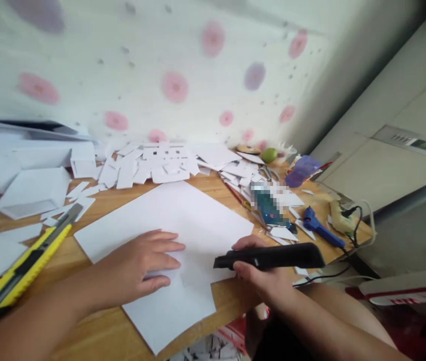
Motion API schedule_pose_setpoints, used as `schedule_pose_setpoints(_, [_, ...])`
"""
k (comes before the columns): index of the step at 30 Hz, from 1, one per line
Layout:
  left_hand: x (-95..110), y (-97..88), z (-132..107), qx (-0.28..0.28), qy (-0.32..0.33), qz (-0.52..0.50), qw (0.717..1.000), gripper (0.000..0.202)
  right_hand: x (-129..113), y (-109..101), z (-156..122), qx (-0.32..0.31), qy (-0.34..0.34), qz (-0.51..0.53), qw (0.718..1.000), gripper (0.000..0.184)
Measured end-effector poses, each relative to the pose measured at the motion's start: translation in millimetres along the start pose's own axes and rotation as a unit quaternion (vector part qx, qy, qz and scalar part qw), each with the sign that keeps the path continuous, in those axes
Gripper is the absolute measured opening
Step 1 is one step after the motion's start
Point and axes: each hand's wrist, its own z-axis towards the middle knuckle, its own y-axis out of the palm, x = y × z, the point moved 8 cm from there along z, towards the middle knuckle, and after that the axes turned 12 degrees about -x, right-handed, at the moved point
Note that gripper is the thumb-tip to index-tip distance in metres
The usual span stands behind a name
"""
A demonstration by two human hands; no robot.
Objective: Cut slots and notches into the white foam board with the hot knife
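My left hand (151,263) lies flat with fingers spread on a small white piece of card, which rests over a large white sheet of card (183,215) on the wooden table. In my right hand (260,273) is a black utility knife (288,255). Its narrow end points left over the right edge of the card, and I cannot make out a blade. A second, yellow utility knife (28,268) with its blade out lies at the left, beyond my left forearm. The near flap of the card (171,316) reaches the table's front edge.
Cut white card pieces (134,168) cover the table's back. Folded card boxes (36,190) stand at the left. To the right lie scissors (269,173), a blue glue gun (322,228) with a cord, a purple item (303,170) and a green fruit (269,155). Below the edge are more scraps (213,348).
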Motion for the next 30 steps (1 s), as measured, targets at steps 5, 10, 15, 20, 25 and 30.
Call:
schedule_pose_setpoints(5, [-19.4,-0.9,-1.3,0.075,-0.017,0.020,0.997,0.028,-25.9,12.3,1.8,-0.091,-0.027,-0.203,0.975,0.031])
schedule_pose_setpoints(10, [-59.5,-9.8,-11.9,0.129,-0.135,0.050,0.981,0.033,-39.6,22.7,4.0,-0.172,-0.189,-0.443,0.859,0.027])
schedule_pose_setpoints(15, [-110.6,-35.1,-41.4,0.149,-0.324,0.036,0.933,0.051,-28.6,-5.6,16.7,-0.179,-0.177,-0.644,0.722,0.023])
schedule_pose_setpoints(20, [-122.4,-42.2,-51.1,0.115,-0.381,0.030,0.917,0.059,-19.3,-22.5,16.1,-0.187,-0.097,-0.698,0.685,0.018])
schedule_pose_setpoints(25, [-120.1,-40.3,-49.3,0.081,-0.373,0.035,0.924,0.064,-12.1,-28.3,12.0,-0.191,-0.043,-0.705,0.682,0.019])
schedule_pose_setpoints(30, [-124.7,-41.8,-51.4,0.100,-0.372,0.046,0.922,0.066,-3.3,-38.6,12.3,-0.189,-0.003,-0.707,0.682,0.025])
